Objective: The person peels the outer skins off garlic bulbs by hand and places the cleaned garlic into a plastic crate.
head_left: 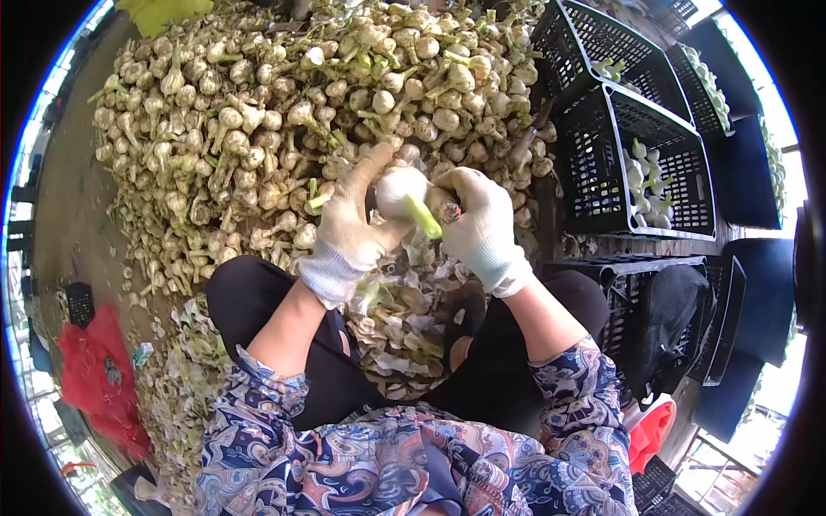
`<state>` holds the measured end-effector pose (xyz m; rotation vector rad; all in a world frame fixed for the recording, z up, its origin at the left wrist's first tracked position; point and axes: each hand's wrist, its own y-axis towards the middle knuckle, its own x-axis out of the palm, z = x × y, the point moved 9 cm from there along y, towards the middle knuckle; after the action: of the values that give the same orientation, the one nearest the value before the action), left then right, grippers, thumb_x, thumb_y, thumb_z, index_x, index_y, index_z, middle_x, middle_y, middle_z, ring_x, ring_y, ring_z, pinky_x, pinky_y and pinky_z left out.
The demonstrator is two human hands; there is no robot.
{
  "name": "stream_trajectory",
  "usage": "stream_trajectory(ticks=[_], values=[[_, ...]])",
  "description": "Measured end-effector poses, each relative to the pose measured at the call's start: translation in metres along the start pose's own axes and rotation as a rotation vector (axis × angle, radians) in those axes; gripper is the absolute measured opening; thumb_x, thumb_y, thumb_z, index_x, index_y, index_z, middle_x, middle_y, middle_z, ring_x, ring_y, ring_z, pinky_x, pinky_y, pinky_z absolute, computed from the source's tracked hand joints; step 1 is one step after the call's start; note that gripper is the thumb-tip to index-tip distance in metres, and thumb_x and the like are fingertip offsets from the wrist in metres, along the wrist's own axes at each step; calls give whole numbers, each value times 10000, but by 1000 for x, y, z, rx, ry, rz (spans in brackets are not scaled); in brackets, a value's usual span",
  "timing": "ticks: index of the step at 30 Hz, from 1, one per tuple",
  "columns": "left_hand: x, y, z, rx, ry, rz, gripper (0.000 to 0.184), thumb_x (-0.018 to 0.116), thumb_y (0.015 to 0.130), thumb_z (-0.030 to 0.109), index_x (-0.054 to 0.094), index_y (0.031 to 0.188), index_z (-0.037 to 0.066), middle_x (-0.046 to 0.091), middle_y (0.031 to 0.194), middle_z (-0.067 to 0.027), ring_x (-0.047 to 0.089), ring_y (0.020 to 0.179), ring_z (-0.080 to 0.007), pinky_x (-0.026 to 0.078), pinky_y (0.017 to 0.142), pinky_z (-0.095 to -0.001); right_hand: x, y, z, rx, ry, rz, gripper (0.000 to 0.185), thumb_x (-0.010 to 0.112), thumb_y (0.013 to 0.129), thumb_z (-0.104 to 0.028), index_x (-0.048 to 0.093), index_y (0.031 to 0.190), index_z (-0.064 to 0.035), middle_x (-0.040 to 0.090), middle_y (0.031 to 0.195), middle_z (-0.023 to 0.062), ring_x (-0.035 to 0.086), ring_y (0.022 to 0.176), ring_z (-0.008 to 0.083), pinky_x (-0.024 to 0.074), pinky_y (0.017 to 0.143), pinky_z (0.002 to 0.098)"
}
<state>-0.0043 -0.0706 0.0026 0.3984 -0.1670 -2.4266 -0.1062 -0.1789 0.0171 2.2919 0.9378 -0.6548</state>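
Observation:
My left hand (348, 225), in a pale work glove, is closed around a white garlic bulb (402, 191) with a short green stem pointing down and to the right. Close beside the bulb, my right hand (482, 225) wears a matching glove with its fingers curled. At its thumb side shows a small brownish, rough round end (447, 211); I cannot tell what it belongs to. A large heap of unpeeled garlic (249, 129) spreads just beyond both hands. Below them, between my legs, lies a pile of loose garlic skins (400, 331).
At the right stands a black crate (594, 163) with several cleaned bulbs (647, 185) inside. Another black crate (559, 43) is behind it, and a dark mesh item (667, 318) lies nearer me. Red netting (101, 374) and more skins (185, 387) are on the left.

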Motion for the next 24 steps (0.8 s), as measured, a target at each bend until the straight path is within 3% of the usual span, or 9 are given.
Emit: stream_trajectory(ticks=[4, 7, 10, 14, 17, 18, 20, 23, 24], values=[[1, -6, 7, 125, -217, 124, 847, 858, 634, 354, 461, 1314, 42, 385, 1238, -105, 477, 1118, -228, 437, 973, -340, 2, -6, -16, -88, 70, 81, 154, 643, 655, -36, 576, 790, -71, 584, 749, 119, 589, 715, 336, 464, 625, 393], [-7, -11, 2, 181, -250, 313, 726, 813, 640, 454, 560, 1181, 43, 381, 1212, -84, 453, 1135, -215, 455, 949, -328, 12, -12, -24, -68, 42, 50, 207, 661, 613, -50, 555, 787, -84, 571, 749, 113, 581, 707, 338, 457, 609, 404], [-7, -13, -14, 107, -229, 274, 669, 805, 662, 438, 571, 1158, 54, 380, 1198, -78, 453, 1132, -211, 460, 944, -324, 8, -10, -28, -37, 27, 50, 297, 706, 582, -24, 590, 852, -70, 612, 807, 117, 599, 752, 333, 481, 644, 374], [1, -6, 14, 240, -258, -14, 533, 643, 704, -38, 549, 1218, 67, 411, 1252, -98, 412, 1184, -243, 378, 1015, -373, 15, -6, 16, 391, 241, -62, 74, 640, 786, -106, 630, 808, -36, 635, 757, 173, 640, 720, 322, 494, 656, 389], [9, -9, 35, 243, 251, 53, 595, 767, 652, 55, 548, 1205, 78, 423, 1252, -123, 427, 1190, -249, 445, 955, -354, 15, -10, 16, 328, 273, -73, 79, 637, 754, -76, 623, 825, -47, 634, 784, 168, 632, 738, 337, 494, 670, 394], [7, -10, 15, 187, 107, 75, 594, 805, 639, 91, 556, 1178, 76, 419, 1265, -128, 441, 1178, -245, 475, 914, -333, 6, -8, -6, 73, 165, 15, 124, 634, 709, -51, 609, 831, -50, 621, 783, 155, 614, 750, 349, 486, 675, 398], [4, -12, 0, 151, 21, 96, 475, 826, 687, 164, 586, 1083, 60, 430, 1266, -129, 486, 1135, -216, 528, 814, -282, 3, -9, -13, 56, 141, 22, 142, 630, 688, -45, 600, 827, -51, 613, 780, 149, 605, 749, 348, 478, 670, 402], [16, -6, -8, -56, -882, -157, 100, 621, 890, 95, 605, 969, 35, 598, 979, -52, 603, 831, -111, 530, 744, -242, 2, -10, -29, -29, 126, 19, 145, 623, 653, -41, 570, 787, -56, 587, 760, 123, 587, 725, 332, 459, 642, 411], [3, -7, -23, -123, -755, 50, 106, 614, 898, 108, 606, 977, 38, 622, 976, -51, 615, 814, -109, 525, 765, -243, 6, -11, -34, -47, 146, -30, 141, 622, 653, -42, 564, 781, -59, 584, 761, 118, 587, 720, 327, 459, 638, 411]])
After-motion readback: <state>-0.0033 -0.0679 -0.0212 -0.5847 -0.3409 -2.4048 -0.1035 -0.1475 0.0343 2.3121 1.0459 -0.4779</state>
